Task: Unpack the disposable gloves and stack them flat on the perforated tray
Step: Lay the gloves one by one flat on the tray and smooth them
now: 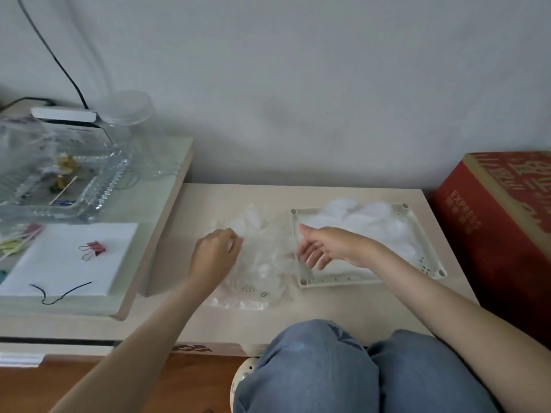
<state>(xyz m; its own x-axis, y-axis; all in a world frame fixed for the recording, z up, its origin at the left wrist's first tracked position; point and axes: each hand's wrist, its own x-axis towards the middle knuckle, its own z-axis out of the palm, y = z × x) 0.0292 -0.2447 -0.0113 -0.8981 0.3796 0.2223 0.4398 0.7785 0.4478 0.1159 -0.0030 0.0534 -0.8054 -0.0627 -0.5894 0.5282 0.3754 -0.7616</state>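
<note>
The left hand (pixel 215 254) is curled at the upper left edge of a loose heap of clear gloves (pixel 262 251), its fingertips pinched on a thin bit of the film; whether it grips one glove or several cannot be told. The right hand (pixel 323 247) hangs loose with fingers spread and pointing left, over the left rim of the tray (pixel 299 269) and touching or nearly touching the heap's right edge. It holds nothing that can be made out.

The heap lies on the pale table (pixel 372 305) just left of the tray, resting partly on its flat plastic wrapper (pixel 238 302), which pokes out at the near side with small green print. The tray sits beside it to the right, with corner posts and a few holes showing along its near and right edges. A pile of gloves already laid down (pixel 369 225) covers its far half, with some film spilling past the far rim.

So the job looks to be mid-way: a share of the gloves moved, a good share still in the heap. The step in hand seems to be picking the next glove loose. The next move likely calls for peeling a single layer free, since the film clings and folds on itself, then carrying it right and smoothing it flat on the pile, with the free hand steadying either the heap or the stack.

A red box (pixel 492 222) stands right of the table, well apart from the work.
</note>
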